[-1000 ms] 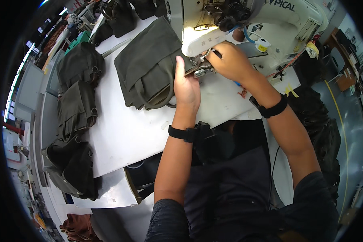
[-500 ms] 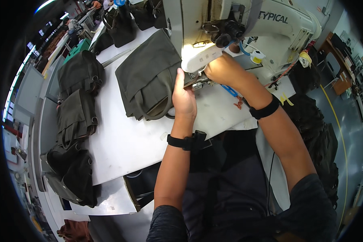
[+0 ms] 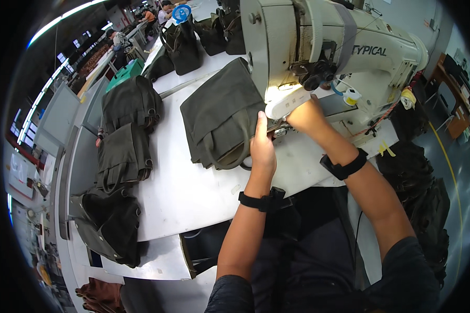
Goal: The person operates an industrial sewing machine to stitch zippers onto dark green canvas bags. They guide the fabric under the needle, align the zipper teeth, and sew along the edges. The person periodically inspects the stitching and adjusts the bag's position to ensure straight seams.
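A dark olive fabric handbag (image 3: 222, 112) lies on the white table under the head of a large industrial sewing machine (image 3: 284, 49). My left hand (image 3: 263, 151) grips the bag's right edge, thumb up along it, with the other fingers mostly hidden. Below that hand's thumb loops the bag's handle (image 3: 227, 164). My right hand (image 3: 307, 116) is curled close to the needle area, partly covered by the machine's white guard (image 3: 287, 103). What its fingers hold is hidden. A zipper-like strip shows between the two hands, near the metal presser parts.
Several similar dark bags line the table's left side (image 3: 124, 156), and more stand at the back (image 3: 183, 49). A dark heap of bags (image 3: 418, 182) lies at the right. A small white spool (image 3: 351, 96) sits by the machine. People work far back left.
The view has shifted, so the table, bag and machine appear farther right and lower. My left hand keeps its hold on the bag; the right hand stays by the needle area.
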`<action>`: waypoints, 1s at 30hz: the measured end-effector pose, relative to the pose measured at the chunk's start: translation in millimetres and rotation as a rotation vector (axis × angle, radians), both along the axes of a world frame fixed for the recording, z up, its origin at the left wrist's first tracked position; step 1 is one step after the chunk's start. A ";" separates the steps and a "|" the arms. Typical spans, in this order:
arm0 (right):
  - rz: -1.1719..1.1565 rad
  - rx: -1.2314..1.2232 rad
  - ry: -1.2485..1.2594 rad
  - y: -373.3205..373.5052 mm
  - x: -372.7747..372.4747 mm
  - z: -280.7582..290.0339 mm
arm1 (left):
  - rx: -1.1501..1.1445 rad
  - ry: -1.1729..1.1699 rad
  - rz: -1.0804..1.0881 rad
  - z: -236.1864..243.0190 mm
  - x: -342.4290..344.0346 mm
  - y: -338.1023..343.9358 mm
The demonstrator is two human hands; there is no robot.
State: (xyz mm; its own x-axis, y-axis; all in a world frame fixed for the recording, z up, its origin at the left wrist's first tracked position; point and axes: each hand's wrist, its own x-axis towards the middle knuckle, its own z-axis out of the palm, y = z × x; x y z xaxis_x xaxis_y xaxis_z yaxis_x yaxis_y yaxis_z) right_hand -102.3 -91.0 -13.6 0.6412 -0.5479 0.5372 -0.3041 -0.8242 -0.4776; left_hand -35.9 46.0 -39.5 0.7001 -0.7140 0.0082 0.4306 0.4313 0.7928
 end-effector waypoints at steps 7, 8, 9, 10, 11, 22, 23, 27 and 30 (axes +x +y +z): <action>-0.114 -0.156 -0.272 13.3 -2.0 -5.7 | 0.291 -0.107 0.148 7.3 -4.2 6.3; -0.085 -0.099 -0.273 11.4 -0.6 -7.0 | 0.338 -0.142 0.139 6.4 -3.7 8.2; -0.057 -0.063 -0.287 9.7 -0.6 -7.2 | 0.383 -0.178 0.131 6.2 -2.9 10.1; -0.045 -0.046 -0.295 12.0 -1.0 -6.1 | 0.396 -0.203 0.129 4.0 -2.0 12.3; -0.035 -0.031 -0.305 13.6 -1.2 -4.1 | 0.409 -0.228 0.127 2.2 -0.6 13.4; -0.237 -0.261 -0.326 18.4 4.7 -4.0 | 0.278 -0.236 0.072 3.9 5.4 16.4; -0.240 -0.265 -0.344 15.9 4.7 -0.6 | 0.223 -0.263 0.041 11.8 1.4 16.0; -0.268 -0.296 -0.337 19.7 3.2 0.1 | 0.172 -0.173 0.123 6.9 -7.5 17.3; -0.260 -0.287 -0.327 20.8 1.4 -1.2 | 0.143 -0.135 0.163 13.6 -14.2 16.0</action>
State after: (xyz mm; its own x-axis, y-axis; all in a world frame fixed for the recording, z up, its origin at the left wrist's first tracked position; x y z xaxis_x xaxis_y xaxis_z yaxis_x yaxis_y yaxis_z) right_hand -100.8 -70.2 -14.8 0.2761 -0.4676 0.8397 -0.3891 -0.8533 -0.3472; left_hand -50.1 62.0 -25.9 0.8056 -0.5923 0.0167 0.2502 0.3655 0.8965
